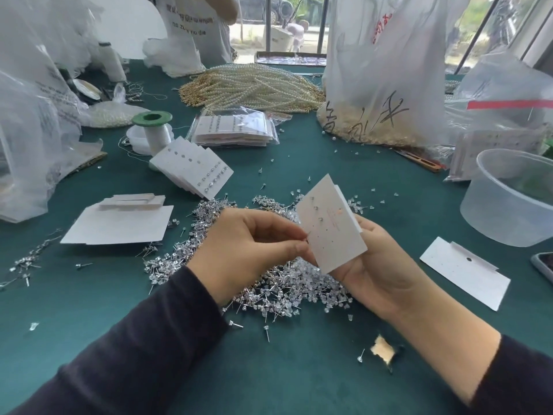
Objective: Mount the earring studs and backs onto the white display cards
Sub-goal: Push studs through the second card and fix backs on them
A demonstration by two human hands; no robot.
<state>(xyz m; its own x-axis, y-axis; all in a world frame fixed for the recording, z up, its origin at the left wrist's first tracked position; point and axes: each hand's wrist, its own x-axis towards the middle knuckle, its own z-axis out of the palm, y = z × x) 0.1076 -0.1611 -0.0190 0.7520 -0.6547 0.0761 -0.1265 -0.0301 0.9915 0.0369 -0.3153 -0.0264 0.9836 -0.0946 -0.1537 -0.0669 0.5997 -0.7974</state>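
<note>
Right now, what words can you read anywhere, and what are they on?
"no z.. no die": on the white shirt, middle letters unclear.
Line above it on the shirt: too blurred.
Black handwritten signs on the big plastic bag: cannot read them.
Red print higher on that bag: blurred.
Print on the left bag: too small.

Bright daylight from far windows (299, 19); soft shadows, edges warped

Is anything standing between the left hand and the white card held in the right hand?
Nothing visible. Fingers of the left hand meet the left edge of the card; the right hand holds it above the stud pile.
</note>
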